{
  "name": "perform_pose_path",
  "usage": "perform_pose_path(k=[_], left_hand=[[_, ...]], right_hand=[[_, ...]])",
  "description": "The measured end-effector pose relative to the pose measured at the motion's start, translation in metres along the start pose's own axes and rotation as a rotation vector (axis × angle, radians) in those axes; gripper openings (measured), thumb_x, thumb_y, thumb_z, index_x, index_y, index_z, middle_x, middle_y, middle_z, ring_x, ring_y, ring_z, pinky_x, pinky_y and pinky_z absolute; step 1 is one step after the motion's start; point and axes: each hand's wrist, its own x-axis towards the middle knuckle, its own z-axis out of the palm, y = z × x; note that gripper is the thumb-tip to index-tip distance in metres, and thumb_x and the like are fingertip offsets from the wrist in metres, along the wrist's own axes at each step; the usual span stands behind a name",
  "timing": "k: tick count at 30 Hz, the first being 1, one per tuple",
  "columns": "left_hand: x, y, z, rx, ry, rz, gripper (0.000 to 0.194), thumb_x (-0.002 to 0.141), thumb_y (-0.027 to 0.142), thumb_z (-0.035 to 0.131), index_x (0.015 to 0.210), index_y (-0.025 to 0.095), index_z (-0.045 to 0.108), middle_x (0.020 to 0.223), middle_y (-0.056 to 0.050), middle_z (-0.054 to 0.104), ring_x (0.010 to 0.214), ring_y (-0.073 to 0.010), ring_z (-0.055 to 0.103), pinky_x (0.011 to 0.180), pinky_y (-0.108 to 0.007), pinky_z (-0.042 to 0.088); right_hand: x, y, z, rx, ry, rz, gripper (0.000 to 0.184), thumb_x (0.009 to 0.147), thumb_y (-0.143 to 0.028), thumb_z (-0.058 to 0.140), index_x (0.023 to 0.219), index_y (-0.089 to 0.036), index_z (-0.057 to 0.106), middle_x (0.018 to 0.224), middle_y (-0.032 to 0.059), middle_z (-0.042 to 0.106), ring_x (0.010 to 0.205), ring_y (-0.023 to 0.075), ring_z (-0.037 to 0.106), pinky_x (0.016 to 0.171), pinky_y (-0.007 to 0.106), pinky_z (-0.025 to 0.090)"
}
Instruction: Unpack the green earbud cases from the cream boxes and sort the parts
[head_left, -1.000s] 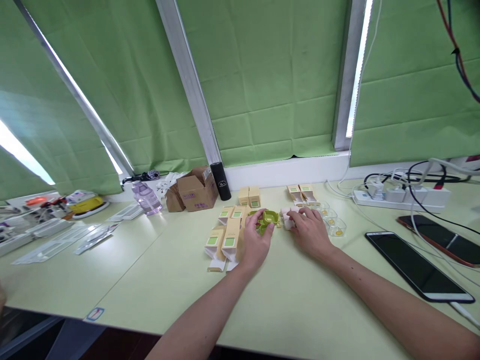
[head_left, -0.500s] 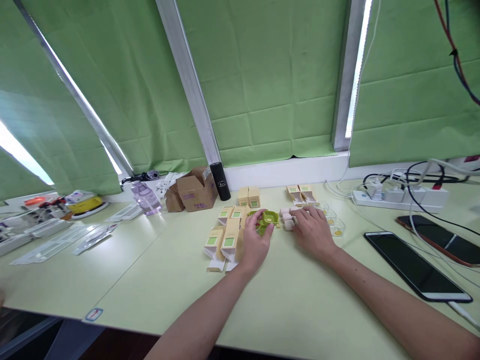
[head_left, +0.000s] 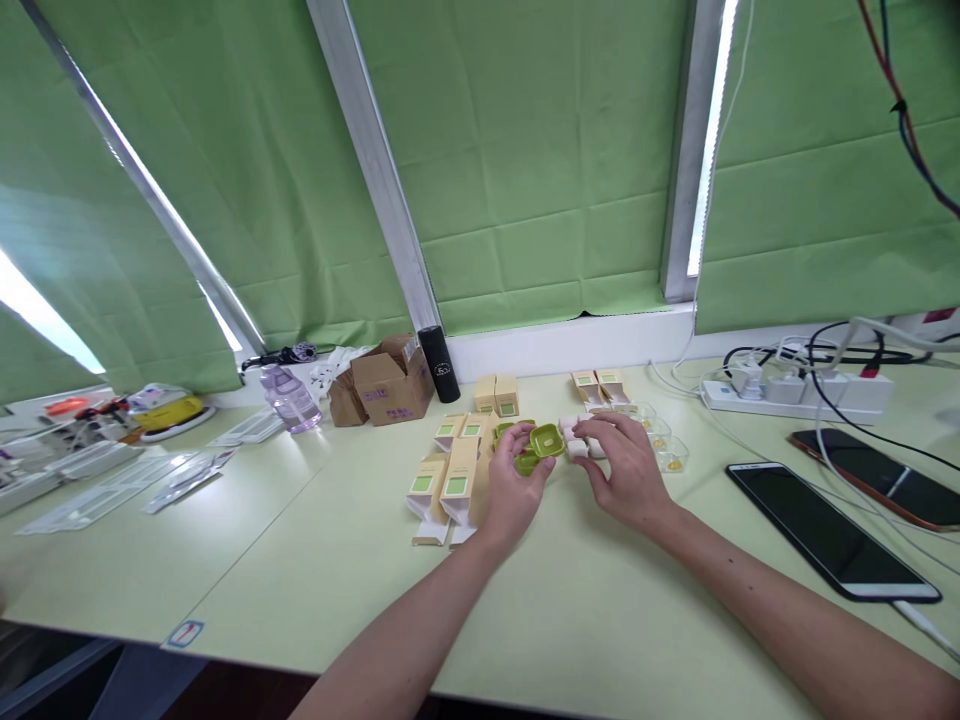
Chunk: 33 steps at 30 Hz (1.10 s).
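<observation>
My left hand [head_left: 517,478] grips a small green square case [head_left: 546,440], its lid open, between thumb and fingers. Just right of it, several small whitish blocks [head_left: 576,447] lie in a cluster on the table. Over this cluster is my right hand [head_left: 626,470], thumb and forefinger apart with whitish pieces between them; I see no firm grip. Clear small cases with yellow spots [head_left: 671,455] stand beyond its knuckles. Left of my left hand are several cream cartons [head_left: 459,470] with green squares, the front ones with their flaps open.
Two cream boxes [head_left: 496,393] stand at the back, and open cartons [head_left: 598,386] farther right. A brown cardboard box [head_left: 394,382], black cylinder [head_left: 439,364] and purple-tinted bottle [head_left: 291,398] are at left. Phones [head_left: 832,530] and a power strip [head_left: 799,397] with cables occupy the right.
The green case has tilted in my left hand, so its inside shows more. My right hand has spread its thumb away from the fingers above the whitish blocks.
</observation>
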Motion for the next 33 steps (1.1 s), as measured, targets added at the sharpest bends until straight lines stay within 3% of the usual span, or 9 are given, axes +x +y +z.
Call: perform_pose_path(k=[7, 12, 16, 25, 33], left_hand=[[-0.002, -0.006, 0.005, -0.120, -0.098, -0.058, 0.046, 0.088, 0.045, 0.075, 0.121, 0.021, 0.054, 0.117, -0.012, 0.070, 0.110, -0.0246, 0.069, 0.093, -0.037, 0.053], [-0.003, -0.014, 0.008, -0.202, -0.152, -0.135, 0.053, 0.087, 0.058, 0.073, 0.118, 0.018, 0.054, 0.109, -0.014, 0.074, 0.099, -0.0240, 0.073, 0.084, -0.034, 0.054], [-0.003, -0.013, 0.011, -0.268, -0.205, -0.176, 0.059, 0.083, 0.064, 0.073, 0.113, 0.017, 0.053, 0.101, -0.014, 0.077, 0.096, -0.0249, 0.075, 0.088, -0.036, 0.054], [-0.002, -0.011, 0.013, -0.292, -0.272, -0.165, 0.061, 0.083, 0.068, 0.071, 0.112, 0.016, 0.060, 0.105, -0.014, 0.075, 0.096, -0.0250, 0.074, 0.086, -0.035, 0.053], [-0.003, -0.004, 0.007, -0.141, -0.187, -0.111, 0.054, 0.089, 0.062, 0.068, 0.116, 0.019, 0.052, 0.087, -0.007, 0.074, 0.089, -0.0214, 0.073, 0.081, -0.031, 0.051]], right_hand=[[-0.001, -0.015, 0.002, 0.179, -0.028, 0.008, 0.048, 0.091, -0.023, 0.062, 0.136, -0.028, 0.049, 0.136, 0.0092, 0.064, 0.135, 0.0329, 0.048, 0.110, 0.053, 0.043], [-0.003, -0.014, 0.004, 0.217, -0.013, 0.012, 0.051, 0.089, -0.023, 0.065, 0.136, -0.026, 0.046, 0.133, 0.0125, 0.061, 0.131, 0.0343, 0.049, 0.106, 0.055, 0.048], [-0.004, -0.014, 0.006, 0.243, 0.027, -0.004, 0.048, 0.089, -0.022, 0.065, 0.134, -0.025, 0.047, 0.127, 0.0130, 0.060, 0.125, 0.0342, 0.051, 0.100, 0.054, 0.051], [-0.001, -0.016, 0.005, 0.264, 0.031, 0.036, 0.042, 0.089, -0.021, 0.065, 0.127, -0.027, 0.049, 0.119, 0.0103, 0.060, 0.116, 0.0326, 0.052, 0.097, 0.053, 0.050], [-0.001, -0.021, 0.001, 0.272, 0.011, 0.060, 0.043, 0.090, -0.026, 0.065, 0.130, -0.027, 0.049, 0.129, 0.0128, 0.052, 0.125, 0.0342, 0.048, 0.103, 0.055, 0.047]])
